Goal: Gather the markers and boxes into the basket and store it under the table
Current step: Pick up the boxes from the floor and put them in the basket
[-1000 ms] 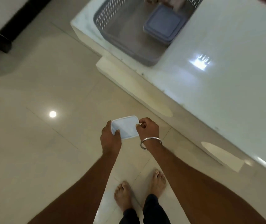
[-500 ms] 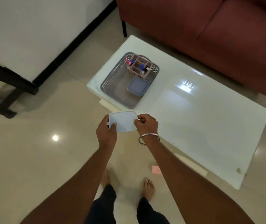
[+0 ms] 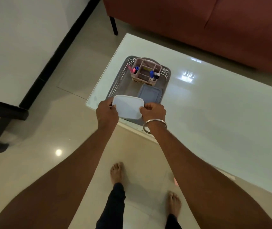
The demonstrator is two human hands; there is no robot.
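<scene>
A white lidded box (image 3: 128, 106) is held level between my left hand (image 3: 106, 113) and my right hand (image 3: 153, 111), one hand on each short side. It hovers over the near end of a grey perforated basket (image 3: 120, 76) that sits on the left corner of the white table (image 3: 214, 113). Inside the basket lies a blue-grey box (image 3: 150, 93). Behind that box stands a pink compartment organiser (image 3: 146, 71) with several markers (image 3: 151, 74) upright in it. The near rim of the basket is hidden by the white box.
A dark red sofa (image 3: 198, 22) runs along the far side of the table. To the left are a white wall with black skirting and a black furniture leg (image 3: 3, 111). My bare feet stand on the tiled floor, and a small pink scrap (image 3: 175, 180) lies by the table.
Both hands carried the white box forward from over the floor to above the near end of the basket. My view rose from my feet to the table and sofa.
</scene>
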